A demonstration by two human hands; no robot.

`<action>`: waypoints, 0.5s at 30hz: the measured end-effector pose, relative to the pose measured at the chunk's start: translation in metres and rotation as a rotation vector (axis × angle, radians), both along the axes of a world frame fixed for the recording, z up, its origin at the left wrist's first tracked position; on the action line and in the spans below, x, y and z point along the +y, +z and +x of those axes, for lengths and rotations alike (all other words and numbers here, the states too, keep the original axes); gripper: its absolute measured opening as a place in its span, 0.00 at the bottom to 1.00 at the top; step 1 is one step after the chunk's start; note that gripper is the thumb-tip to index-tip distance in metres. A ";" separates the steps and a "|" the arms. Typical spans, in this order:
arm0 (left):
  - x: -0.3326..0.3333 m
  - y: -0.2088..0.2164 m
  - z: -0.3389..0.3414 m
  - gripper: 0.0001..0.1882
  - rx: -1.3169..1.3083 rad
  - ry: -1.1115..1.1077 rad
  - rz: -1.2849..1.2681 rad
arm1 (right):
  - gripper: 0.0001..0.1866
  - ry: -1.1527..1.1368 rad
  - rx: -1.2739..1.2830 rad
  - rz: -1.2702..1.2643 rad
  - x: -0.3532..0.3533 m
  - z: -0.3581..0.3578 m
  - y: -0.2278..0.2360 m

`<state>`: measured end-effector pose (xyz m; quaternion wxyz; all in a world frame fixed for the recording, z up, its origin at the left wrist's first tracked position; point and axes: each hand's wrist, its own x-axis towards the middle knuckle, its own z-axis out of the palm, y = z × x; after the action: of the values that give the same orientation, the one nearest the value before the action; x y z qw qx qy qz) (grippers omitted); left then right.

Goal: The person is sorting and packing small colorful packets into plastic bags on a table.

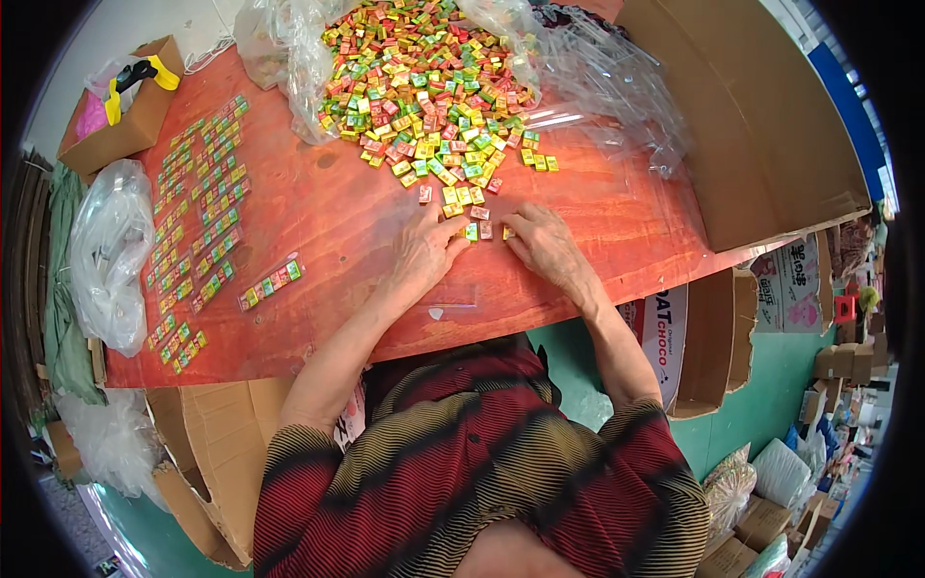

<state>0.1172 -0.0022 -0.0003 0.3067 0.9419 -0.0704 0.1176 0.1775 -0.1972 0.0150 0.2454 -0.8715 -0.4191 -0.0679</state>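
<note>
My left hand (pixel 431 248) rests on the red table, its thumb and forefinger closed about a small green-and-yellow box (pixel 471 231). Opposite it, my right hand (pixel 545 243) pinches a small yellow box (pixel 508 232), mostly covered by the fingertips. Between the hands lies a small red box (pixel 486 230), with another red one (pixel 480 213) just behind it. A few more yellow boxes (pixel 464 196) sit a little farther off. Beyond them spreads a big heap of small red, yellow and green boxes (pixel 434 87), spilling from a clear plastic bag (pixel 306 87).
Filled clear strips (pixel 217 207) lie in rows at the left, with one single strip (pixel 271 285) nearer me. An almost invisible clear sleeve (pixel 451 295) lies by the table's near edge. Empty clear sleeves (pixel 617 77) pile up at the back right, beside a large cardboard box (pixel 752 106).
</note>
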 end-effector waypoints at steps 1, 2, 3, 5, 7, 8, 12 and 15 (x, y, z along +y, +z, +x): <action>-0.001 0.001 0.000 0.14 -0.001 0.000 -0.002 | 0.13 -0.015 -0.025 -0.071 0.001 0.000 0.000; 0.000 0.002 0.001 0.14 0.000 -0.007 -0.002 | 0.13 -0.016 -0.025 -0.070 0.006 -0.001 -0.001; 0.000 0.004 0.001 0.14 0.001 -0.013 -0.001 | 0.13 -0.021 -0.014 -0.136 0.011 -0.003 -0.003; 0.000 0.006 0.001 0.14 0.018 -0.007 -0.009 | 0.13 -0.021 -0.003 -0.201 0.014 -0.006 -0.001; 0.003 0.005 0.001 0.14 0.035 0.004 -0.019 | 0.18 -0.055 0.019 -0.057 0.012 -0.009 0.006; 0.003 0.003 0.001 0.14 0.036 0.000 -0.015 | 0.18 -0.051 0.020 -0.059 0.008 -0.010 0.007; 0.004 0.004 0.001 0.15 0.025 -0.012 0.015 | 0.23 -0.171 0.077 0.058 0.001 -0.012 0.001; 0.003 0.010 -0.001 0.15 0.026 -0.023 0.046 | 0.24 -0.122 0.160 0.058 0.008 -0.015 0.001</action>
<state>0.1166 0.0003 0.0097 0.2872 0.9493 -0.0800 0.1000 0.1623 -0.1891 0.0162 0.2986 -0.8905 -0.3423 -0.0247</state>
